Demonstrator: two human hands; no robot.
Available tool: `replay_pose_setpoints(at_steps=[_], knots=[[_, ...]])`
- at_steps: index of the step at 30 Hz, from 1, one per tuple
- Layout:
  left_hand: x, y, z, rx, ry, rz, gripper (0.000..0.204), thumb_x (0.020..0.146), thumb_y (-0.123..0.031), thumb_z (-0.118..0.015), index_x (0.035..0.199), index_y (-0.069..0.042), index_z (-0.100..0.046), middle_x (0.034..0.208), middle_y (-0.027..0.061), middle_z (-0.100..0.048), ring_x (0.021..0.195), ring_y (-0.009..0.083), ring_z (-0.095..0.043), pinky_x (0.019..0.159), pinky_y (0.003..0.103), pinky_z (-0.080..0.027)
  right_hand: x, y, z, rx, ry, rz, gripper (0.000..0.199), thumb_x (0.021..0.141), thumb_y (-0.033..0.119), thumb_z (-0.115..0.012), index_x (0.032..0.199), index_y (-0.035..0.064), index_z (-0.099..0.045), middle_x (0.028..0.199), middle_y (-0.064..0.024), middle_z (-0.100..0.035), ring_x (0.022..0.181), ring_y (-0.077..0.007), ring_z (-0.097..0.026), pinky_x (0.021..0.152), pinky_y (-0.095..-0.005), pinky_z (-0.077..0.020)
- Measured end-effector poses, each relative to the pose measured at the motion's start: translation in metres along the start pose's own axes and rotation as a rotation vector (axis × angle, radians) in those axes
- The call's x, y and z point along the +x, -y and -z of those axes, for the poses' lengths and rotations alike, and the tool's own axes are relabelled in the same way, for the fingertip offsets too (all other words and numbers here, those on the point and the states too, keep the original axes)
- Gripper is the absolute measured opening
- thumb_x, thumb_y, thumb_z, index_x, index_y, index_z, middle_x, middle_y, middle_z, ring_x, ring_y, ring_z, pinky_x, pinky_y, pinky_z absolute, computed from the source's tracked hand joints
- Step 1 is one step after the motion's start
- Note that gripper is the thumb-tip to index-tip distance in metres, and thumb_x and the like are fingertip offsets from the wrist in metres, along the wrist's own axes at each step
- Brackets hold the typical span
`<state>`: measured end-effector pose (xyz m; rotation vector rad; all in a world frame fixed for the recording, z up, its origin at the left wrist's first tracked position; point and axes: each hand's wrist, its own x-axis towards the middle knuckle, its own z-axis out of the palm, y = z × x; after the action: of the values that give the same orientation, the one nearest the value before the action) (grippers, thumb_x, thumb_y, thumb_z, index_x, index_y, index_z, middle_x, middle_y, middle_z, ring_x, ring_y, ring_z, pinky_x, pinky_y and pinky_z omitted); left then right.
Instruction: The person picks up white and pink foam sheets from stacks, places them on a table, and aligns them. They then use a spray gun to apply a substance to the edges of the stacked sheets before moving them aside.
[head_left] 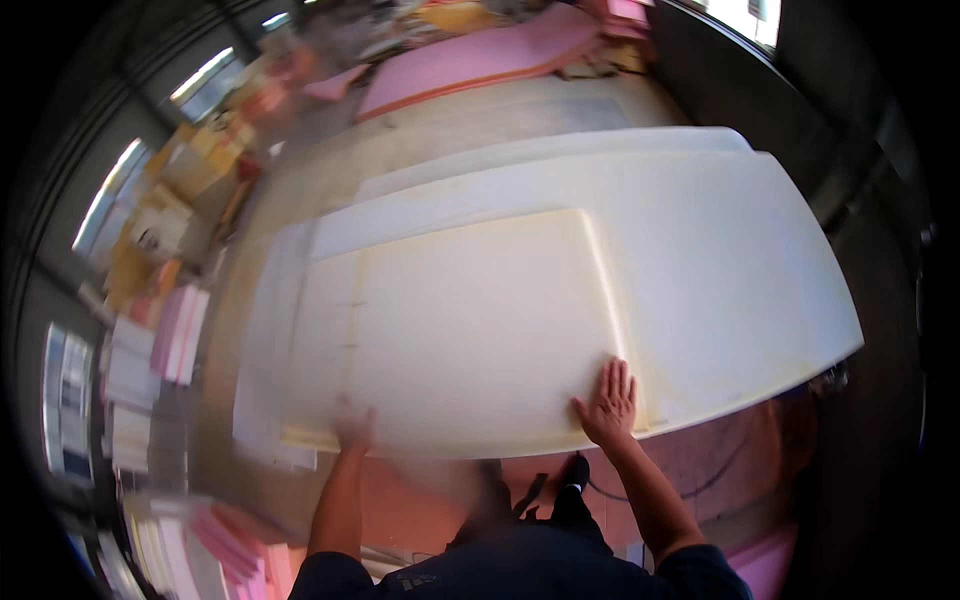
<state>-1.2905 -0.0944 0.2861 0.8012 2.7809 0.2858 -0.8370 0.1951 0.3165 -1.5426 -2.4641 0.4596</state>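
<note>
A thick off-white foam sheet [470, 320] lies on top of larger white sheets [730, 260] in front of me. My right hand [609, 403] rests flat on the foam sheet near its right end, fingers stretched out. By the near edge toward the left end is my left hand [354, 430], smeared by motion, so its fingers do not show clearly. Faint marks run across the foam sheet's left part. The white sheets reach well past it on the right and at the far side.
Pink foam sheets [480, 62] lie on the floor beyond. Along the left wall stand stacked cartons [190, 165] and white and pink foam blocks [180, 333]. More pink slabs [228, 545] are at the lower left. Reddish floor [690, 470] shows beside my feet.
</note>
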Motion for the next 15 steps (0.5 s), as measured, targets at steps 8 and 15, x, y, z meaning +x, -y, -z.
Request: replay_pose_setpoints(at_steps=[8, 15], knots=[[-0.17, 0.023, 0.05, -0.193, -0.364, -0.077, 0.073, 0.099, -0.042, -0.047, 0.154, -0.005, -0.017, 0.16, 0.0159, -0.019, 0.148, 0.0325, -0.018, 0.119, 0.042, -0.019, -0.007, -0.014, -0.01, -0.125, -0.017, 0.059, 0.088, 0.09, 0.051, -0.056, 0.153, 0.0007, -0.02, 0.161, -0.0164, -0.016, 0.15, -0.0315, -0.011, 0.12, -0.0496, -0.0108], [-0.38, 0.151, -0.088, -0.255, -0.268, 0.488, 0.068, 0.1, -0.045, -0.045, 0.15, -0.001, -0.028, 0.157, 0.0175, -0.025, 0.146, 0.032, -0.023, 0.119, 0.04, -0.021, -0.003, -0.021, -0.014, -0.254, 0.032, 0.0, 0.085, 0.095, 0.06, -0.04, 0.154, 0.003, -0.016, 0.162, -0.0143, -0.012, 0.15, -0.03, -0.008, 0.12, -0.0471, -0.0104]])
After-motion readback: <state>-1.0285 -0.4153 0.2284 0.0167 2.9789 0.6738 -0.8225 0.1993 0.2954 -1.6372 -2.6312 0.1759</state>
